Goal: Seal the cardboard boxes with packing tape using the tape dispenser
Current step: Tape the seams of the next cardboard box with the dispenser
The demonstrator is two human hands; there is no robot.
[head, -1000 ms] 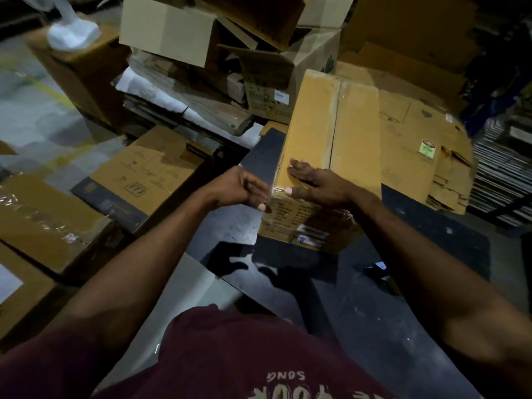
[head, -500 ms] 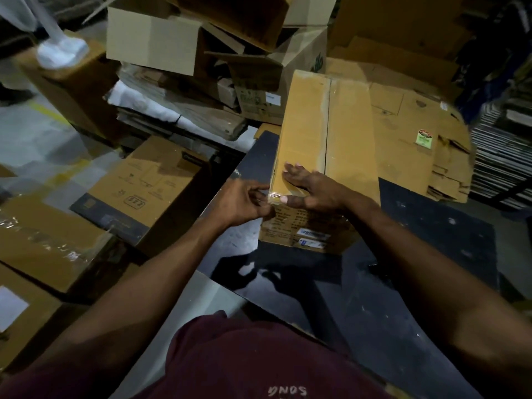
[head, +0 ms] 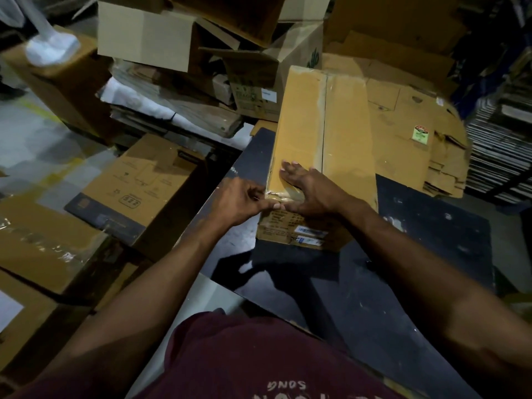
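A long brown cardboard box (head: 325, 131) lies on a dark table (head: 403, 254), its top seam covered by clear tape. My right hand (head: 308, 188) lies flat on the box's near top edge, fingers spread, thumb pressing a strip of clear tape (head: 283, 195) at the near corner. My left hand (head: 240, 201) is at the box's near left corner, fingers curled, pinching the end of that tape against the edge. No tape dispenser is visible.
Flattened cardboard sheets (head: 417, 133) are stacked right of the box. Open boxes (head: 253, 61) pile up behind it. A printed box (head: 138, 188) and tape-wrapped cartons (head: 43, 243) sit to the left on the floor. Dark shelving (head: 501, 145) stands at far right.
My left hand has moved right, from apart beside the box to the near left corner, closing onto the tape. My right hand stayed pressing the near top edge.
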